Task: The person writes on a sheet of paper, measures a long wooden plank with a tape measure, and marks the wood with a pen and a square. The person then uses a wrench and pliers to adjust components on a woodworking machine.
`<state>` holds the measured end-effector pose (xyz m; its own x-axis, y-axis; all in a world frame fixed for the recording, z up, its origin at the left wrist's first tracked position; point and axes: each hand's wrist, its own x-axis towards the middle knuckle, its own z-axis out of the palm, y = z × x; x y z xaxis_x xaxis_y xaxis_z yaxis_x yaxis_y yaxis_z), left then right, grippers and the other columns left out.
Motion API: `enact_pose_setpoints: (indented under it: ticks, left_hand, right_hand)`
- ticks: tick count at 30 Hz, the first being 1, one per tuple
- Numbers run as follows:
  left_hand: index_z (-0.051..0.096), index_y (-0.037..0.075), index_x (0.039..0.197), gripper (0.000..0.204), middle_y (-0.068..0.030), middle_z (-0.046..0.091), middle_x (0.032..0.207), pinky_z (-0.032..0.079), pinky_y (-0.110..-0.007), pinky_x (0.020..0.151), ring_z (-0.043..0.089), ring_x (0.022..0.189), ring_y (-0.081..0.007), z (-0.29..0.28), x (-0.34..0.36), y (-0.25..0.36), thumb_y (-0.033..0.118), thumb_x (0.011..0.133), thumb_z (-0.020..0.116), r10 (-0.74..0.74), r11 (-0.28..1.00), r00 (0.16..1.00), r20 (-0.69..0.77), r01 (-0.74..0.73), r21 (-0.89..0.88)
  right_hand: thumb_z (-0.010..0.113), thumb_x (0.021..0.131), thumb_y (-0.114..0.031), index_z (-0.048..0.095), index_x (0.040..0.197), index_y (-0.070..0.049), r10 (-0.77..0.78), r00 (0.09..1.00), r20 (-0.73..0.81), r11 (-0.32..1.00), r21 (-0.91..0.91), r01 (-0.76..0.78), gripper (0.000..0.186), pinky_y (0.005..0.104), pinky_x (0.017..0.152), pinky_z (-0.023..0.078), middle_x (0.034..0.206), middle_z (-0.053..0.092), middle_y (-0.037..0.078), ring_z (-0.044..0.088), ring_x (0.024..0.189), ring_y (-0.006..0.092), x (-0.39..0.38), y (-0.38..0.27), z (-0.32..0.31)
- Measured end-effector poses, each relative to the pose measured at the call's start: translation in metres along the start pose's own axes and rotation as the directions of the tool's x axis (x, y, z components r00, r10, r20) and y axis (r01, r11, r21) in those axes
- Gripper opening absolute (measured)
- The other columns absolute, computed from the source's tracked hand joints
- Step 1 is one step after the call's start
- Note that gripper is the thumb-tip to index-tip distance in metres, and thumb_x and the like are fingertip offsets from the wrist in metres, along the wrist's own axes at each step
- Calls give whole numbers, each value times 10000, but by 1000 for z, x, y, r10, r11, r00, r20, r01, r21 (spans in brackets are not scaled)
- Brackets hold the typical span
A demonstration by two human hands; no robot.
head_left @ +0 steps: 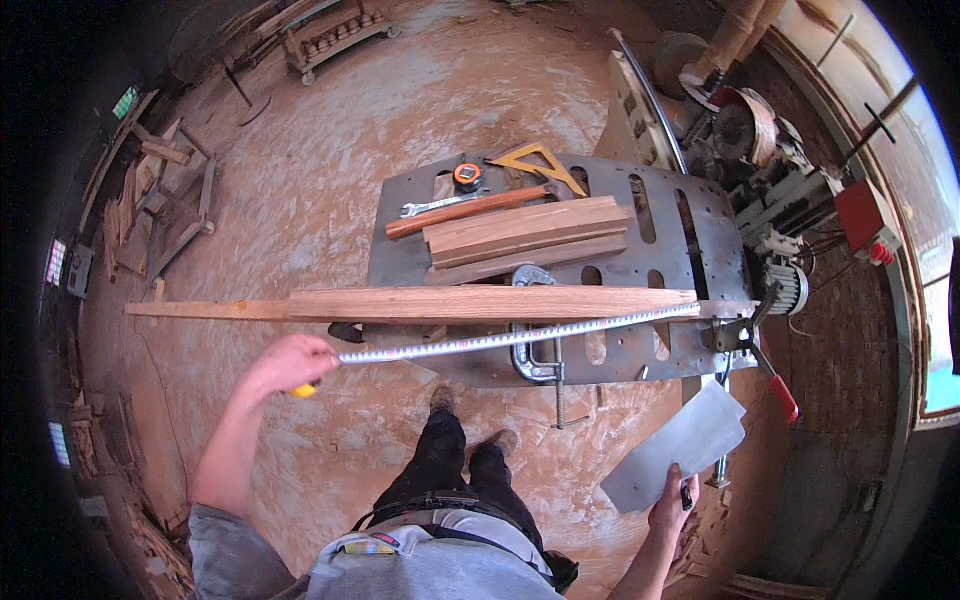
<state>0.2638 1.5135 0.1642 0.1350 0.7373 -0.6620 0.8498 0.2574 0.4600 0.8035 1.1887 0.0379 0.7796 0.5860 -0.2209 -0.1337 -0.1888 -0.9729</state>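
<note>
My left hand (292,362) is closed round a yellow tape measure (304,390), mostly hidden by the fingers. Its white blade (470,345) runs out to the right, along the near side of a long wooden board (480,303), reaching the board's right end. A C-clamp (523,355) grips across the board and the metal table's near edge. My right hand (668,502), low on the right, pinches a flat grey sheet (675,445) by its lower edge. A small dark object (687,494) shows at the same hand; its kind is unclear.
On the metal table (400,270) lie shorter wood pieces (525,233), a hammer (470,211), a wrench (432,206), an orange-and-black tape measure (467,177) and a yellow set square (545,165). Machinery with a red-handled lever (783,398) stands right. A wheeled cart (340,45) is behind.
</note>
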Motion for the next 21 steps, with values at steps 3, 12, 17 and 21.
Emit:
enact_pose_setpoints:
  ticks: [3,12,17,21]
  left_hand:
    - [740,54,1052,297,-40,717,876,529,-296,717,643,805,-117,36,0,15,300,893,690,-10,1000,988,152,11,-8]
    - [714,-4,1069,352,-47,715,923,504,-306,763,623,851,-128,121,42,11,314,922,677,140,982,965,220,-107,-156]
    - [718,16,1091,386,-72,726,924,521,-322,766,657,850,-156,131,76,41,341,888,677,248,954,952,179,-208,-216]
    - [694,56,1135,384,-164,730,1016,546,-422,831,699,953,-307,138,76,92,341,880,662,307,942,951,37,-309,131]
  right_hand:
    - [604,973,-91,610,1183,25,20,1000,-18,1000,-2,-20,240,322,869,473,1065,659,68,596,955,162,-13,-4,2]
    - [609,982,-100,594,1199,34,49,998,-35,998,32,-48,256,347,912,486,1104,668,90,621,991,187,-56,19,-12]
    - [638,949,-144,619,1138,28,88,979,-186,994,78,-74,257,348,849,503,1055,675,90,624,941,185,-98,3,4]
    - [663,904,-143,651,1020,37,140,954,-265,958,-205,-198,215,340,724,507,954,696,93,637,840,182,-136,-12,17]
